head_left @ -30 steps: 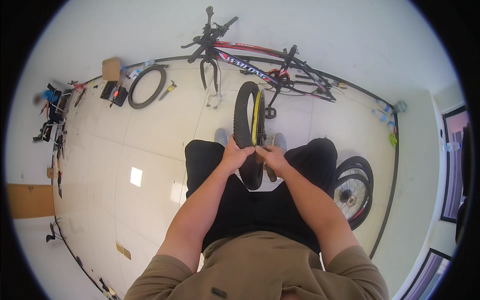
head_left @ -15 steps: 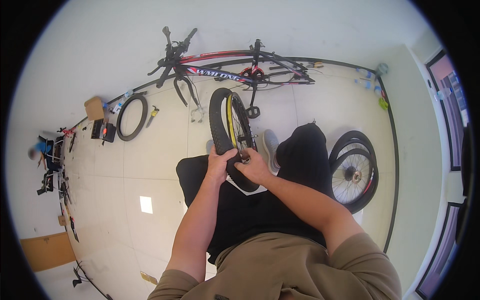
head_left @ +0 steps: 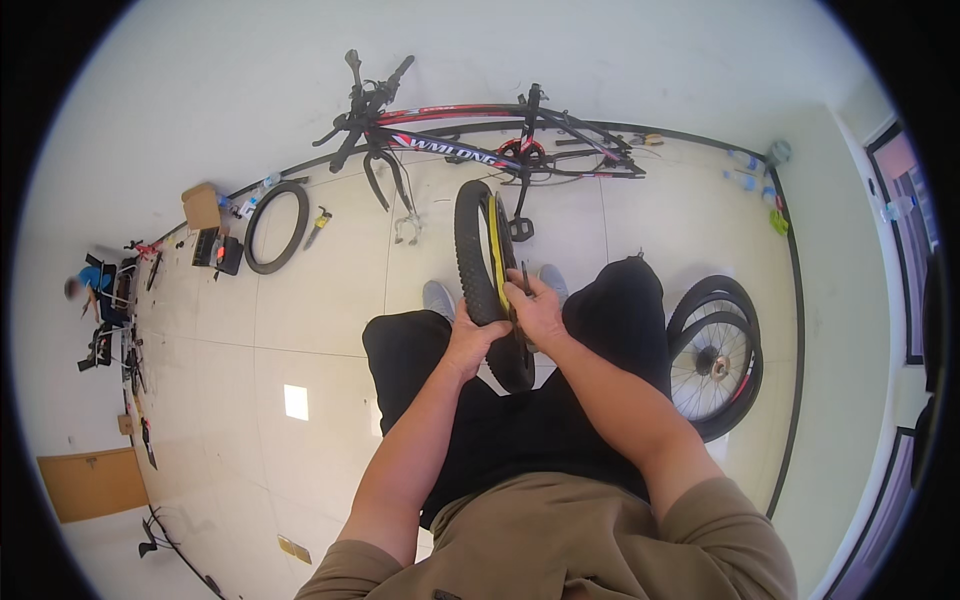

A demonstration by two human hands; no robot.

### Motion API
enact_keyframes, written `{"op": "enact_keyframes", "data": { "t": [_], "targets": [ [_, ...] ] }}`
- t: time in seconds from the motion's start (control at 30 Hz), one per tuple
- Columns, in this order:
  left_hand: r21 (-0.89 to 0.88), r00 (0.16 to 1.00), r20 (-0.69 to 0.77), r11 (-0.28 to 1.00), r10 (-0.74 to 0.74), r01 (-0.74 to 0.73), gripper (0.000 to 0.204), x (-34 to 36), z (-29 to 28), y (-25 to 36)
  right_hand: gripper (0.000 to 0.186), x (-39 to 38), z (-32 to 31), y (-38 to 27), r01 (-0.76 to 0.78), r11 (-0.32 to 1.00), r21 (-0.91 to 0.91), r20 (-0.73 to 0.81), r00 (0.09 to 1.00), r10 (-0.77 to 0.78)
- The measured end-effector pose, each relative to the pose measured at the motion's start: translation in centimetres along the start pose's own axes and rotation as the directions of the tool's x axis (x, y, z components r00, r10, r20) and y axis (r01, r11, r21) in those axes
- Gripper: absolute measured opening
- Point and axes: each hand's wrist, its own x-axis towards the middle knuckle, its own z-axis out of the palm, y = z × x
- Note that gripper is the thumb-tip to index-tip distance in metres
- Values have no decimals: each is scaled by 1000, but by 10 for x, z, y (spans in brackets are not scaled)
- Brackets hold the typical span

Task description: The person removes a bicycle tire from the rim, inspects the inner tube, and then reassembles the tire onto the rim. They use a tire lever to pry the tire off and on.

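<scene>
Head view shows the tyre (head_left: 472,250) pointing lengthwise away, left hand (head_left: 472,342) clamped on its left side, right hand (head_left: 536,311) at its rim (head_left: 502,248) on the right, grip unclear.

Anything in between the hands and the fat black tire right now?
Nothing visible. The left hand grips the black tire directly; the right hand is right beside the yellow strip, no obstacle showing. What its fingertips cover is hidden.
</scene>
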Motion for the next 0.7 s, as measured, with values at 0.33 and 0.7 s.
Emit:
{"op": "enact_keyframes", "data": {
  "t": [0.33, 0.7],
  "targets": [
    [-26, 998, 44, 999, -44, 45, 50, -7, 6, 2, 44, 4, -11, -9, 17, 973, -228, 67, 998, -2],
    [94, 985, -159, 994, 69, -54, 45, 4, -1, -16, 43, 1, -5, -16, 111, 948, -298, 158, 985, -66]
  ]
}}
